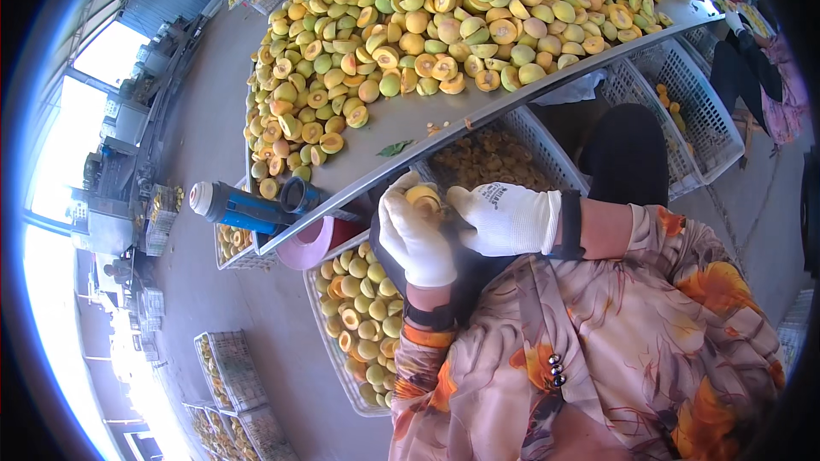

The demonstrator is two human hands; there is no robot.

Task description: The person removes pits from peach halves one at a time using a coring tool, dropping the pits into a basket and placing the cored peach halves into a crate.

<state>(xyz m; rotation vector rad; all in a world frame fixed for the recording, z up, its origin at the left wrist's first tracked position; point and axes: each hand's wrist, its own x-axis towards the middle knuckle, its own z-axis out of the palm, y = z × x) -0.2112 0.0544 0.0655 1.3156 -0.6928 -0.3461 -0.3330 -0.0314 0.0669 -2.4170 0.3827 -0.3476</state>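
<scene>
My left hand (416, 230), in a white knit glove, is closed around a halved yellow fruit (424, 198), likely an apricot, with its cut side up. Close on its right is my right hand (503, 218), also gloved, its fingers bent at the fruit's edge; whether it holds a small tool is hidden. Both hands are above my lap, beside the metal table's edge. A large heap of halved fruit (416, 45) covers much of the metal table (365, 166). Below the table edge, a crate (535, 141) holds small brown pieces, perhaps pits.
A crate of fruit (362, 326) stands by my left arm. A blue flask (237, 208) and a dark cup (300, 195) are at the table's left corner, above a pink container (311, 243). White crates (705, 115) stand at right, near another person (785, 89).
</scene>
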